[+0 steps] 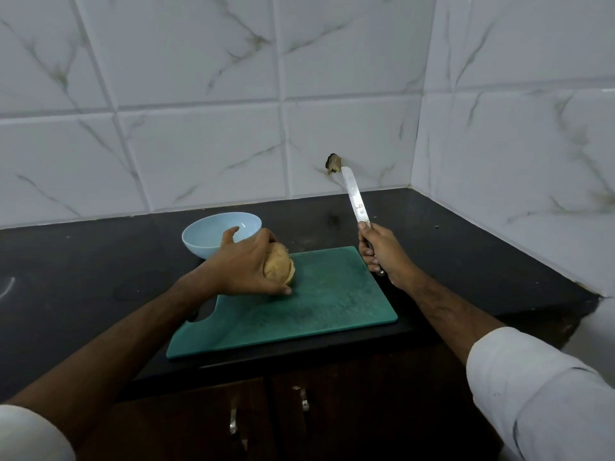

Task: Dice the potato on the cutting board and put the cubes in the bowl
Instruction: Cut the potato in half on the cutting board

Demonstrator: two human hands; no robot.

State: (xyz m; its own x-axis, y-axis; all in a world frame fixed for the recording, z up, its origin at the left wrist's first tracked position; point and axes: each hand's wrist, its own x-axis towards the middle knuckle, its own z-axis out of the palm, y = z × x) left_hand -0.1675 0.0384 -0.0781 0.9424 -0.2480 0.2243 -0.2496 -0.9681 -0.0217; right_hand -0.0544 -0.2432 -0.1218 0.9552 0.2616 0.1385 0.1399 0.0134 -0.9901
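While the left hand [248, 266] grips the uncut potato [281, 268] at the cutting board's [319, 301] ten o'clock corner, right-hand [382, 251] fingers clench the raised knife [354, 196]. Dicing hasn't begun; next, lower the blade onto it. Bowl [208, 241] waits at eleven o'clock.

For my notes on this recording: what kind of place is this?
Most likely a home kitchen: a dark countertop in a corner of marble-look wall tiles, cabinet doors below, and a green cutting board.

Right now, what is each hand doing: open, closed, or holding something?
Left hand: closed around the potato on the cutting board.
Right hand: closed around the knife handle, blade raised.
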